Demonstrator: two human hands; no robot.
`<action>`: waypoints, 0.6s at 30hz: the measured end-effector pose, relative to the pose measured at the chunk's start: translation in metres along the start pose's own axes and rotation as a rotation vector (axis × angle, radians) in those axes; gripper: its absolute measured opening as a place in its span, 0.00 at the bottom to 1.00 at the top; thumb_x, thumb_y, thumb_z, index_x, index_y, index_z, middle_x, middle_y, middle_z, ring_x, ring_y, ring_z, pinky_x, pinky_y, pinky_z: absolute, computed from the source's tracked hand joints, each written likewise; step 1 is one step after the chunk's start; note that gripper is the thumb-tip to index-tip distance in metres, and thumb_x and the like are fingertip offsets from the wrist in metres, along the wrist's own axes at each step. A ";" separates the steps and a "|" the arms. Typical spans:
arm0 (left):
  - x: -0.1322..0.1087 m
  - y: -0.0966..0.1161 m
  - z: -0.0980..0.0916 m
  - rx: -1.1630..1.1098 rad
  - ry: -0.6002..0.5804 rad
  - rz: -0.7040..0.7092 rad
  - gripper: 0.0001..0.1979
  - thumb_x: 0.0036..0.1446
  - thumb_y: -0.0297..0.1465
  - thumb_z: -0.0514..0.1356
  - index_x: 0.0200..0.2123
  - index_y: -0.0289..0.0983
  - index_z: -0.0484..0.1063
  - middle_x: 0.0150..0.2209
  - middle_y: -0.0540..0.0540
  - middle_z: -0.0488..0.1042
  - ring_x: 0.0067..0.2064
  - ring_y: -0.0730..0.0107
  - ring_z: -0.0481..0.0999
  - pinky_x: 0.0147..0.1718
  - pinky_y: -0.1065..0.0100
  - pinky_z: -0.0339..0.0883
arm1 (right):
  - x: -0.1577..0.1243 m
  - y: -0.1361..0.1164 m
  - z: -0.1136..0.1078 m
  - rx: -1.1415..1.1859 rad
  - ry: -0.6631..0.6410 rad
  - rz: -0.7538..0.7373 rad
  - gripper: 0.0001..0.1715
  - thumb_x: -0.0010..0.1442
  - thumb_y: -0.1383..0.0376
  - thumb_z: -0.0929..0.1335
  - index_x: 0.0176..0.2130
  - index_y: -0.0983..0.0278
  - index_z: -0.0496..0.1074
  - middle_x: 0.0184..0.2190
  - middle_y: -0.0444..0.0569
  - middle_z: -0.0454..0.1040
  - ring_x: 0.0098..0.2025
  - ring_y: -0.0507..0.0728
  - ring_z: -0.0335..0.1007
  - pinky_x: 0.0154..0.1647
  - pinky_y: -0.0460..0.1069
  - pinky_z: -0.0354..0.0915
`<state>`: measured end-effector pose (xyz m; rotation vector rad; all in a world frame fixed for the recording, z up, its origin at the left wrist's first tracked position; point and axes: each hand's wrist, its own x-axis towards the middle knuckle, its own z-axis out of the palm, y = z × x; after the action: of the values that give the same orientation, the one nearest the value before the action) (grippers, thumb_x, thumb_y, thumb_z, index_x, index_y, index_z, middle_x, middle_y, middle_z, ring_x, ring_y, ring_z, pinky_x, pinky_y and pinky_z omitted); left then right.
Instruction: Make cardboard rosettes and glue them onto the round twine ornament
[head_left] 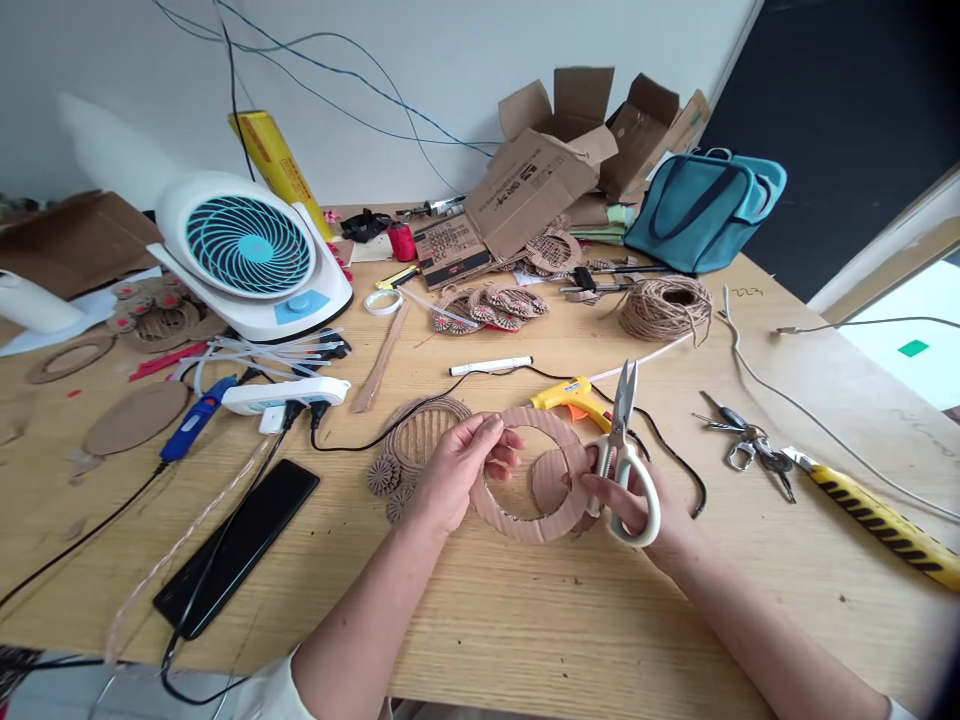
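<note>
A cardboard ring (536, 530) is held over the near middle of the counter (480, 620), its flat face turned toward the person; being round, it has no long axis. The left hand (459, 470) pinches its upper left rim between thumb and fingers. The right hand (630, 503) grasps white-handled scissors (618, 437), fingers through the handle, and meets the ring's right rim. The scissors' long axis runs away from the person, blades pointing to the far side. Through the ring's opening a cardboard disc (550, 480) shows. Just left lies a round slatted piece (429, 430) with small rosettes beside it. Beyond the ring are a yellow glue gun (570, 393) and a white marker (491, 366). Plain wood runs from beneath the ring to the near edge, and rightward to the keys (752, 445) and the yellow utility knife (885, 520). On the left, a phone (236, 548) and power strip (285, 395) bound the left arm's room. Behind a twine coil (664, 307) stands a teal bag (697, 215), contents hidden; beside it, cardboard boxes (559, 110) have raised flaps, their insides not readable.
</note>
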<state>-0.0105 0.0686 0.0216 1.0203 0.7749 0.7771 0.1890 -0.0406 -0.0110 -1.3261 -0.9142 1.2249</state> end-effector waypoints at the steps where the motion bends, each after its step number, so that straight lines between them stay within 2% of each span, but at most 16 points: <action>1: -0.002 0.000 0.001 0.057 0.052 0.057 0.17 0.56 0.43 0.68 0.41 0.35 0.74 0.38 0.44 0.78 0.35 0.70 0.76 0.30 0.73 0.71 | 0.000 0.001 0.001 -0.001 0.009 0.010 0.18 0.50 0.56 0.77 0.36 0.61 0.71 0.25 0.42 0.71 0.26 0.52 0.66 0.26 0.47 0.65; 4: -0.014 0.002 0.008 0.284 0.313 0.394 0.13 0.56 0.33 0.68 0.45 0.40 0.76 0.47 0.43 0.75 0.49 0.64 0.73 0.48 0.67 0.70 | 0.001 0.002 0.003 -0.009 0.088 0.015 0.18 0.49 0.57 0.77 0.36 0.60 0.70 0.24 0.42 0.71 0.24 0.52 0.66 0.24 0.47 0.64; 5: -0.019 0.002 0.011 0.352 0.359 0.496 0.11 0.56 0.31 0.68 0.44 0.41 0.77 0.48 0.43 0.75 0.51 0.62 0.72 0.52 0.65 0.67 | 0.001 0.001 0.004 -0.021 0.118 0.011 0.19 0.49 0.56 0.77 0.36 0.60 0.71 0.24 0.41 0.70 0.24 0.52 0.65 0.23 0.47 0.63; 6: -0.025 0.003 0.015 0.399 0.337 0.552 0.08 0.56 0.29 0.68 0.41 0.42 0.78 0.46 0.42 0.75 0.51 0.60 0.72 0.54 0.63 0.66 | 0.001 0.000 0.005 -0.039 0.141 0.006 0.19 0.48 0.56 0.77 0.36 0.60 0.71 0.23 0.41 0.70 0.23 0.52 0.64 0.22 0.47 0.62; 8: -0.034 0.001 0.024 0.469 0.136 0.534 0.04 0.57 0.28 0.66 0.37 0.41 0.78 0.42 0.41 0.77 0.48 0.58 0.74 0.54 0.60 0.66 | 0.000 -0.003 0.007 -0.083 0.173 -0.023 0.20 0.47 0.55 0.78 0.35 0.61 0.71 0.22 0.41 0.69 0.22 0.52 0.63 0.22 0.47 0.61; 11: -0.036 -0.006 0.034 0.469 0.016 0.463 0.05 0.58 0.26 0.64 0.37 0.41 0.74 0.46 0.41 0.77 0.50 0.59 0.75 0.53 0.60 0.67 | -0.005 -0.007 0.013 -0.168 0.192 -0.105 0.19 0.48 0.56 0.78 0.35 0.60 0.70 0.22 0.40 0.69 0.23 0.52 0.62 0.23 0.47 0.62; 14: -0.030 -0.017 0.036 0.418 0.037 0.341 0.05 0.59 0.28 0.63 0.36 0.40 0.67 0.44 0.43 0.75 0.46 0.63 0.78 0.47 0.63 0.71 | -0.010 -0.008 0.021 -0.204 0.133 -0.144 0.16 0.52 0.56 0.75 0.36 0.60 0.70 0.22 0.40 0.68 0.23 0.52 0.62 0.25 0.48 0.65; 18: -0.025 -0.025 0.034 0.409 0.106 0.263 0.11 0.58 0.30 0.65 0.32 0.40 0.63 0.32 0.50 0.70 0.33 0.70 0.73 0.35 0.69 0.69 | -0.015 -0.008 0.030 -0.243 0.037 -0.145 0.15 0.55 0.55 0.74 0.34 0.60 0.68 0.23 0.40 0.67 0.23 0.51 0.61 0.25 0.47 0.62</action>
<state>0.0102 0.0252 0.0138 1.4786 0.9254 0.9239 0.1582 -0.0480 0.0017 -1.4399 -1.1395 0.9984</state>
